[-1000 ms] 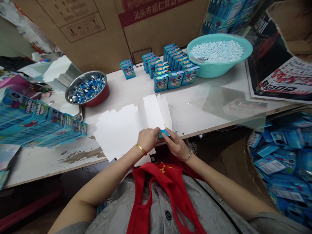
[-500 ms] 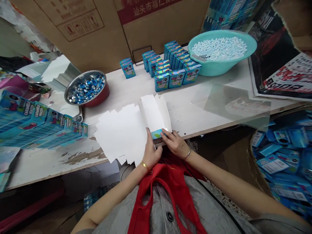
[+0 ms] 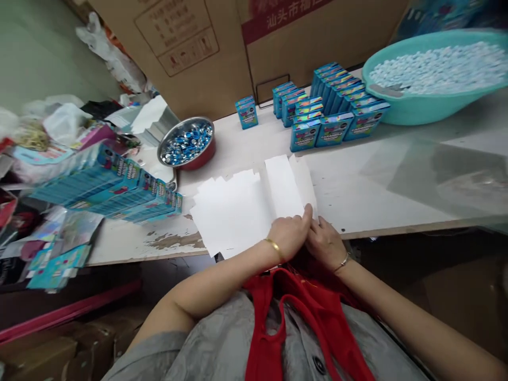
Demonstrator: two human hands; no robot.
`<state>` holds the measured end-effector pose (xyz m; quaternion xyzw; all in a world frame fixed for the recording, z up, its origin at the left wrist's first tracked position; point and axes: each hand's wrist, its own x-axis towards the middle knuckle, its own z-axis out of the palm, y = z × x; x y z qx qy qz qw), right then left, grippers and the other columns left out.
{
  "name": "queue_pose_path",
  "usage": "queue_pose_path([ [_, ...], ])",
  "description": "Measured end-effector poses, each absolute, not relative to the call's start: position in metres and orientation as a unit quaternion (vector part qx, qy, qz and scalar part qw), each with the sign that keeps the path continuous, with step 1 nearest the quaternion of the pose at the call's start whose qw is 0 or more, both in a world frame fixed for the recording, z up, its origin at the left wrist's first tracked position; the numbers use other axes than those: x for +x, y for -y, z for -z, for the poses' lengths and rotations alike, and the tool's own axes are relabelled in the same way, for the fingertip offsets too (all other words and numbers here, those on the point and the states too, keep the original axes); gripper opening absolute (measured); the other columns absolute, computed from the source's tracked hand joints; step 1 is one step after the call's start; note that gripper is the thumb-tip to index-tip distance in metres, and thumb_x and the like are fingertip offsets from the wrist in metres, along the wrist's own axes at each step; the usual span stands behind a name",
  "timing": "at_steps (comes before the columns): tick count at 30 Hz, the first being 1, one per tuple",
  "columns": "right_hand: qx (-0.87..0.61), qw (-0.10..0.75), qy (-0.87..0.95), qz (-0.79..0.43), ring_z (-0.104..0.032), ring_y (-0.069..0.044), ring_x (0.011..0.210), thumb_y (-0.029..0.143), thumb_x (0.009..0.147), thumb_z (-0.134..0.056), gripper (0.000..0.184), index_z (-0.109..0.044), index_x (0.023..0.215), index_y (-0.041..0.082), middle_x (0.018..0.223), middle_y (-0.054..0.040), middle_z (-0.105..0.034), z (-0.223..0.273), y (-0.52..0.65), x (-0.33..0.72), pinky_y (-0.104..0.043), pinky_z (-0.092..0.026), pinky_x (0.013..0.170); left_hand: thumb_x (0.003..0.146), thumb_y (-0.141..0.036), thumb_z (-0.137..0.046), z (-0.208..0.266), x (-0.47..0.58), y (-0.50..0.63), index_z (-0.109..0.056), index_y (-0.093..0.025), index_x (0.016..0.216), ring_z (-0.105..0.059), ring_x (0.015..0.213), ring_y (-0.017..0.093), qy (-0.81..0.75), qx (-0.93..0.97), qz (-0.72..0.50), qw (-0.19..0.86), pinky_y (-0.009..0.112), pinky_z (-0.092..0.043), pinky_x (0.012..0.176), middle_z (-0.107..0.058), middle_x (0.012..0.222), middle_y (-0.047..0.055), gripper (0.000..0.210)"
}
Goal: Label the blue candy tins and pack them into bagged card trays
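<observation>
At the table's front edge both hands meet on the near end of a cardboard box blank [image 3: 283, 185], a sheet lying white side up with a raised fold along its right side. My left hand [image 3: 291, 233] reaches across that end, fingers curled, its index finger pressing by the fold. Close against it, my right hand [image 3: 327, 243] pinches the blank's near right corner; the exact grip is hidden between the hands. A fanned pile of white blanks [image 3: 232, 211] lies directly to the left.
A metal bowl [image 3: 188, 143] of blue-and-silver wrapped sweets stands behind the pile. Small blue candy boxes [image 3: 333, 129] stand in rows at the back, beside a turquoise basin [image 3: 428, 108] of pale sweets. More blue boxes [image 3: 119, 182] line the left. A large carton [image 3: 222, 58] stands behind.
The view has swung left. My left hand has moved from the blank's left side across its near end to my right hand, covering the blue printed edge that showed before.
</observation>
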<state>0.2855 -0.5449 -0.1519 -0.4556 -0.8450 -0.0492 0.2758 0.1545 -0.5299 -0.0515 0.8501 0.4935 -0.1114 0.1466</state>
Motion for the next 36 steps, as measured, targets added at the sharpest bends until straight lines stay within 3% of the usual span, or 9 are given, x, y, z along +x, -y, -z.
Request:
queue_pose_path([
  [4,-0.455,0.318,0.831,0.037,-0.048,-0.023,0.071,0.013,0.09,-0.046,0.012,-0.056,0.091,0.018,0.076,-0.0087,-0.058,0.157,0.549,0.283,-0.036,-0.042,0.061,0.091,-0.018,-0.043,0.049,0.161,0.516,-0.026,-0.006,0.138,-0.068,0.087,0.025,-0.503,0.832,0.159,0.174,0.033,-0.051,0.068,-0.069,0.091,0.012,0.052],
  [9,-0.454,0.425,0.783,0.016,-0.058,-0.025,0.1,0.016,0.09,-0.049,0.032,-0.042,0.121,0.021,0.124,-0.0153,-0.054,0.161,0.554,0.276,-0.038,-0.052,0.074,0.078,-0.026,-0.063,0.047,0.153,0.505,-0.034,-0.011,0.127,-0.068,0.088,0.027,-0.497,0.824,0.163,0.218,0.033,-0.051,0.066,-0.068,0.096,0.012,0.059],
  [13,-0.459,0.463,0.758,0.015,-0.049,-0.029,0.123,0.015,0.087,-0.055,0.056,-0.03,0.137,0.026,0.143,-0.017,-0.038,0.163,0.553,0.271,-0.042,-0.055,0.081,0.079,-0.024,-0.062,0.047,0.151,0.508,-0.037,-0.012,0.121,-0.068,0.087,0.028,-0.491,0.831,0.17,0.201,0.035,-0.052,0.067,-0.069,0.093,0.013,0.05],
  [17,-0.476,0.478,0.738,-0.01,-0.037,-0.032,0.135,0.015,0.087,-0.055,0.081,-0.005,0.15,0.026,0.149,-0.0198,-0.027,0.166,0.549,0.269,-0.05,-0.052,0.091,0.085,-0.022,-0.054,0.05,0.155,0.512,-0.04,-0.01,0.12,-0.068,0.088,0.03,-0.489,0.843,0.174,0.142,0.039,-0.052,0.073,-0.069,0.09,0.015,0.04],
  [23,-0.529,0.455,0.703,-0.137,-0.027,-0.031,0.141,0.027,0.087,-0.056,0.094,0.013,0.151,0.024,0.154,-0.0176,-0.021,0.16,0.548,0.271,-0.055,-0.042,0.104,0.074,-0.02,-0.066,0.044,0.158,0.472,-0.051,-0.012,0.117,-0.066,0.097,0.025,-0.453,0.815,0.255,0.255,0.031,-0.051,0.077,-0.069,0.106,0.014,0.046],
  [27,-0.53,0.461,0.625,-0.341,-0.051,-0.026,0.123,0.034,0.086,-0.056,0.099,0.018,0.15,0.022,0.157,-0.0191,-0.016,0.15,0.542,0.289,-0.045,-0.05,0.094,0.074,-0.019,-0.066,0.04,0.159,0.457,-0.063,-0.014,0.105,-0.066,0.09,0.02,-0.44,0.798,0.277,0.304,0.027,-0.05,0.074,-0.071,0.102,0.008,0.031],
  [30,-0.554,0.402,0.595,-0.421,-0.058,-0.023,0.113,0.036,0.092,-0.042,0.076,-0.001,0.153,0.019,0.149,-0.016,-0.038,0.139,0.522,0.311,-0.041,-0.05,0.094,0.076,-0.019,-0.062,0.044,0.175,0.473,-0.068,-0.016,0.096,-0.066,0.089,0.023,-0.438,0.819,0.255,0.27,0.029,-0.05,0.072,-0.071,0.097,0.008,0.021],
  [33,-0.594,0.267,0.664,-0.366,-0.055,-0.023,0.12,0.027,0.091,-0.04,0.061,-0.027,0.15,0.019,0.14,-0.0106,-0.051,0.121,0.499,0.332,-0.037,-0.045,0.1,0.077,-0.022,-0.063,0.045,0.193,0.492,-0.068,-0.017,0.1,-0.066,0.094,0.024,-0.388,0.855,0.223,0.262,0.03,-0.051,0.075,-0.071,0.1,0.009,0.024],
  [36,-0.592,0.09,0.749,-0.284,-0.062,-0.023,0.106,0.015,0.088,-0.038,0.061,-0.03,0.148,0.024,0.129,-0.0089,-0.06,0.101,0.49,0.344,-0.034,-0.049,0.085,0.087,-0.026,-0.056,0.037,0.19,0.485,-0.065,-0.019,0.108,-0.064,0.1,0.02,-0.305,0.905,0.115,0.273,0.03,-0.049,0.087,-0.069,0.108,0.007,0.024],
])
